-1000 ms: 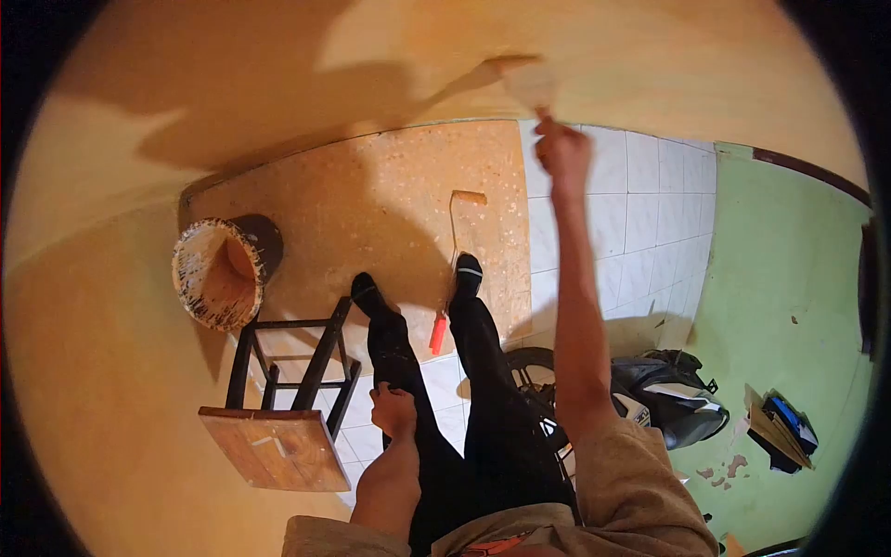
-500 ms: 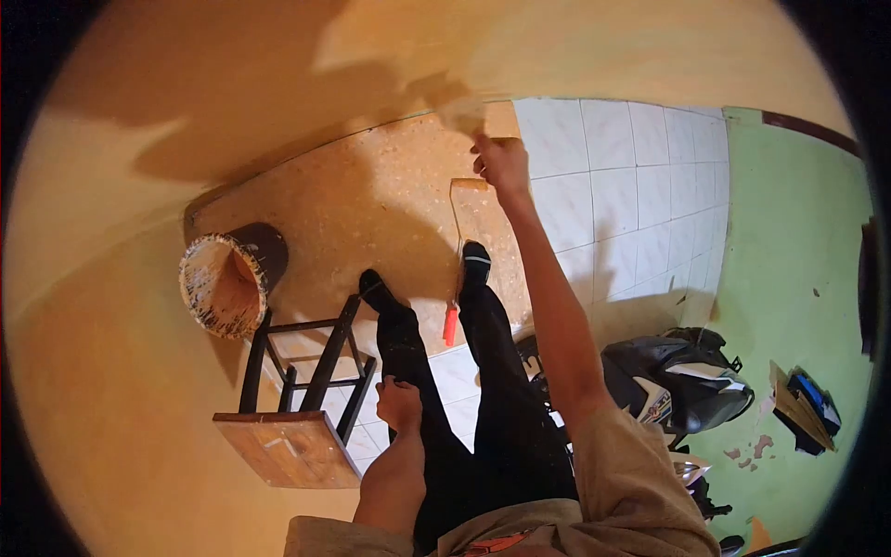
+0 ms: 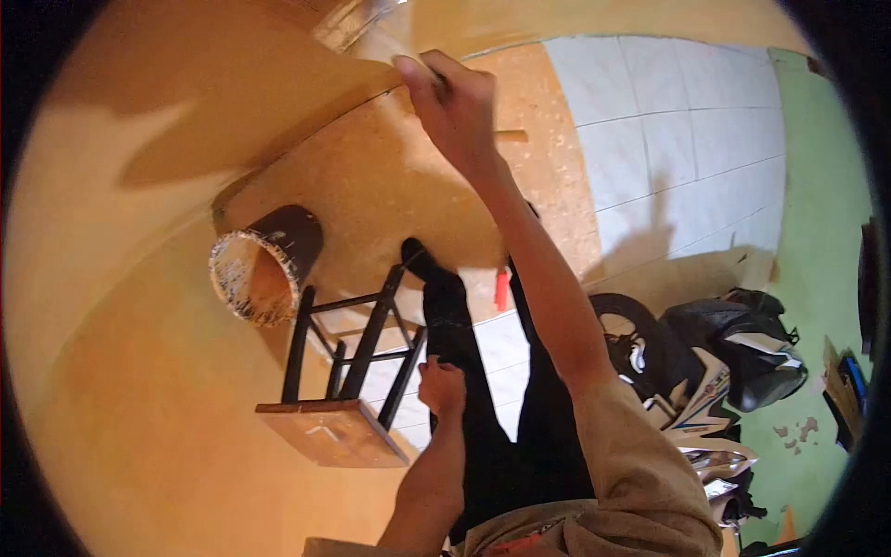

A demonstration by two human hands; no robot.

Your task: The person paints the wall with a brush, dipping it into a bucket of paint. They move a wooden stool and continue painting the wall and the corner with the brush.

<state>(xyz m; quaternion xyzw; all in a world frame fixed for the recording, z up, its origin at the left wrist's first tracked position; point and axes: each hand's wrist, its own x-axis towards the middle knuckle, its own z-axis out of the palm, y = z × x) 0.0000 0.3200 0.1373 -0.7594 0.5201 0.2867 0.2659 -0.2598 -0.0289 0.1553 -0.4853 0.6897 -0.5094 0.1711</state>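
My right hand (image 3: 457,111) is raised in front of the yellow-orange wall (image 3: 232,65), fingers closed round the handle of a wide paintbrush (image 3: 357,26). The brush head overlaps the wall's surface near the top of the view, slightly blurred. Low by my thigh, my left hand (image 3: 442,385) is loosely curled, with nothing showing in it. It is nearest to a wooden stool (image 3: 329,436) with dark legs. Past the stool stands a dark bucket (image 3: 295,237), its rim and inside crusted with paint.
Beyond my right forearm a paint roller lies on the floor, its red handle (image 3: 501,291) showing and the rest partly hidden. Brown sheeting (image 3: 362,186) covers the floor beside white tiles (image 3: 696,139). A black and white motorbike (image 3: 696,381) stands at right, near a green wall (image 3: 826,167).
My right hand has moved left and up with the paintbrush, nearer the wall. The view has shifted, so the bucket and stool appear further right. My left hand stays curled by my thigh.
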